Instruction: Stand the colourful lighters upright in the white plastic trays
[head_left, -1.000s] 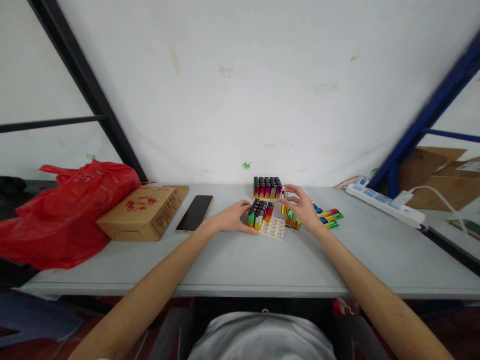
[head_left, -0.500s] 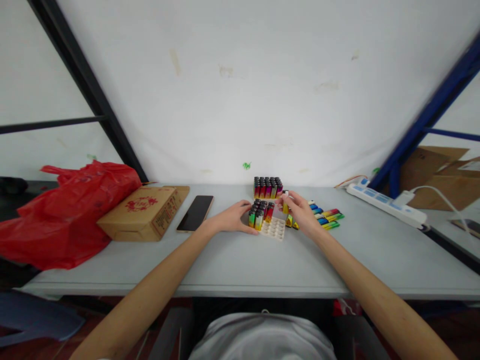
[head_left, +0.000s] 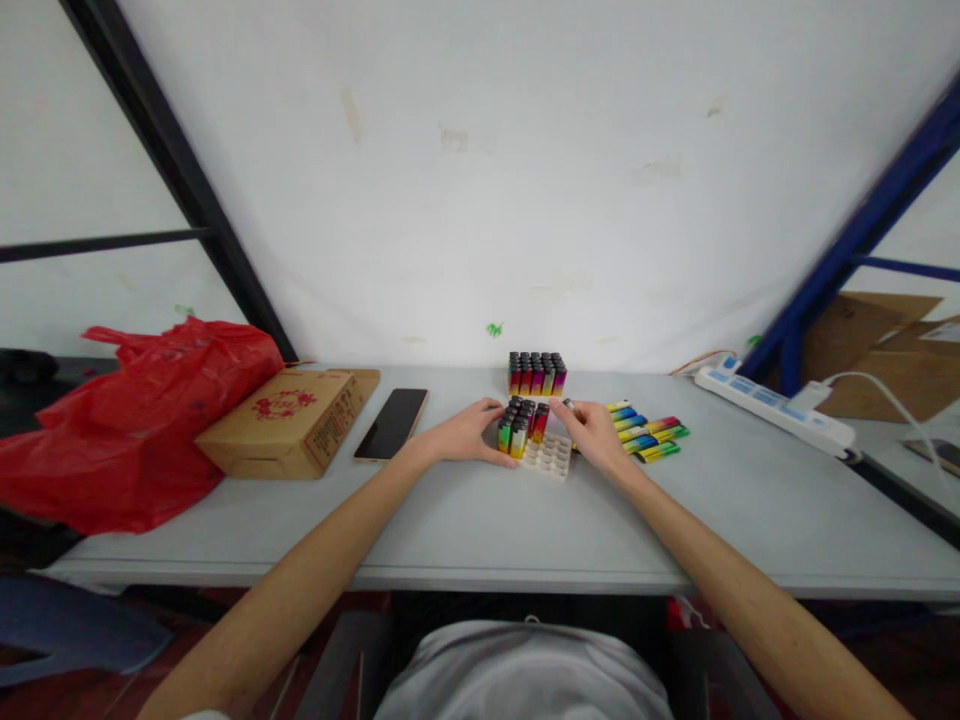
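Note:
Colourful lighters (head_left: 517, 425) stand upright in the left part of a pale tray (head_left: 551, 458) with round sockets; bare sockets show at its right front. My left hand (head_left: 472, 432) curves round the tray's left side, thumb at the front corner and fingers behind, holding it. My right hand (head_left: 596, 435) is closed on a lighter (head_left: 568, 404) at the tray's right edge. Only the lighter's top shows; the fingers hide its body. Just right of that hand, several loose lighters (head_left: 649, 435) lie flat on the table.
A full block of upright lighters (head_left: 537, 373) stands behind the tray. To the left are a phone (head_left: 391, 425), a cardboard box (head_left: 281, 420) and a red plastic bag (head_left: 150, 430). A white power strip (head_left: 772, 408) lies at the right of the grey table (head_left: 525, 540).
My right hand has moved slightly left and down with the lighter, which is now mostly hidden. My left hand has stayed at the tray.

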